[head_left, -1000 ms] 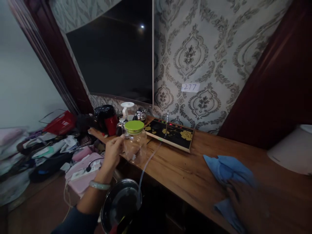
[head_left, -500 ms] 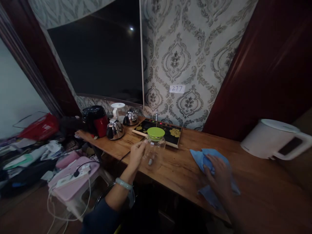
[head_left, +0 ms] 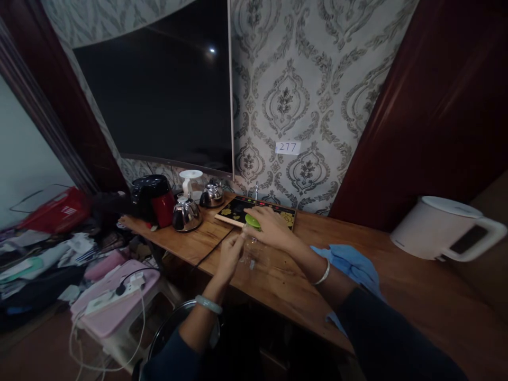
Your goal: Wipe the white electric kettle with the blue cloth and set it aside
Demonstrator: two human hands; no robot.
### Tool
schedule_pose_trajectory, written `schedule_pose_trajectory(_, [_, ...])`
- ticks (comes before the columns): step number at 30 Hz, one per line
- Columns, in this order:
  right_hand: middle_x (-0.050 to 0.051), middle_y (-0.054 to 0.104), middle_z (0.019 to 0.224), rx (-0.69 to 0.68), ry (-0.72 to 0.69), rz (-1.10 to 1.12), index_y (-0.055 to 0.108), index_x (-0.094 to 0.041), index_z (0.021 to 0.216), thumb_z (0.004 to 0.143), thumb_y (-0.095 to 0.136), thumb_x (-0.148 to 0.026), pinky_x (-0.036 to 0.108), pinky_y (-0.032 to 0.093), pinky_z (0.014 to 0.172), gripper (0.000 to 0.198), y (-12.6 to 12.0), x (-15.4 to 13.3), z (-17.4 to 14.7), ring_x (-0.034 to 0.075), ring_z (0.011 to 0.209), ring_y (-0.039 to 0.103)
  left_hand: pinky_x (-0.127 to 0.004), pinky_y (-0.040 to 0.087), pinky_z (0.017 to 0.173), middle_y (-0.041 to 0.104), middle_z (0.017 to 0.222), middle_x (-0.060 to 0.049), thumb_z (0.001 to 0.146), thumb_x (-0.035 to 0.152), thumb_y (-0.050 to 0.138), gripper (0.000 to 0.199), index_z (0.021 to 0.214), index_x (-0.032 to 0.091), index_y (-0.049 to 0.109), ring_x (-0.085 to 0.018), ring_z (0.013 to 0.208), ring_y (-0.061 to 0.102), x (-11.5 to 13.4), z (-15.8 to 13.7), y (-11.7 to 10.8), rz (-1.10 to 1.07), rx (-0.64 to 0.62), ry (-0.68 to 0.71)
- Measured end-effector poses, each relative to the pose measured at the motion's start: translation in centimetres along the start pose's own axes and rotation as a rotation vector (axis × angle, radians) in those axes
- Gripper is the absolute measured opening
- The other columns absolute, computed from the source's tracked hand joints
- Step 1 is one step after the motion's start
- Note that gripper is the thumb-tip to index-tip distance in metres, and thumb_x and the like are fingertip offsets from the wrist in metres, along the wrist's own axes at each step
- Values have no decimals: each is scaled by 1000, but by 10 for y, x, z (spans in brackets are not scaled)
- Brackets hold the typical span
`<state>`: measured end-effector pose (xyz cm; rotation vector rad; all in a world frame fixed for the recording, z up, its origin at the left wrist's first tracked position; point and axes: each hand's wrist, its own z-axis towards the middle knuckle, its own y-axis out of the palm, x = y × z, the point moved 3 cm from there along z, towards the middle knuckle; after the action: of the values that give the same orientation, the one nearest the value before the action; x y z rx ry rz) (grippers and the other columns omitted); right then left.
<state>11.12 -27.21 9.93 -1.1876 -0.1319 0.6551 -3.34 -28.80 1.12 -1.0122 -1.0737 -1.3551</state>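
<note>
A clear glass jug (head_left: pixel 254 258) with a green lid (head_left: pixel 252 221) is at the front part of the wooden tabletop. At its left side my left hand (head_left: pixel 230 255) is closed, gripping the jug by what looks like its handle. My right hand (head_left: pixel 271 227) reaches across from the right and lies over the lid, its fingers curled around the top. Part of the lid is hidden under that hand. Crumpled on the table behind my right forearm is a blue cloth (head_left: pixel 351 262), touched by neither hand.
Behind the jug sits a black tea stove with gold flowers (head_left: pixel 234 209). To its left stand two metal teapots (head_left: pixel 186 214) and a red-black kettle (head_left: pixel 159 201). A white electric kettle (head_left: pixel 428 227) is at the right. A pink stool (head_left: pixel 107 312) carries a power strip.
My right hand has left the blue cloth and moved left onto the jug's green lid. My left hand stays at the jug.
</note>
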Motion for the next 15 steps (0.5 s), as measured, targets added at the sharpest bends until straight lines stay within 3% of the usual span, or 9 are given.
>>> schedule_pose_trajectory(3, [14, 64, 133, -59, 81, -87, 59, -25, 141, 95, 62, -50, 44, 45, 97, 52, -1, -4, 11, 32, 120, 57, -26, 17, 46, 28, 51, 7, 75, 74, 62, 58, 57, 23, 42, -9, 48, 23, 1, 0, 0, 21, -5, 0])
schedule_pose_trajectory(7, [11, 67, 112, -50, 48, -95, 71, -26, 126, 93, 66, -46, 38, 44, 92, 38, 0, -2, 18, 28, 109, 59, -26, 17, 45, 26, 50, 7, 75, 75, 63, 59, 57, 23, 42, -9, 48, 24, 1, 1, 2, 22, -32, -9])
schedule_pose_trajectory(15, [11, 64, 111, 81, 3, -44, 73, -24, 119, 92, 67, -45, 39, 43, 94, 35, 9, 4, 13, 27, 106, 55, -25, 20, 46, 28, 49, 7, 77, 73, 62, 58, 57, 22, 44, -9, 49, 27, 3, -1, 4, 21, -34, -1])
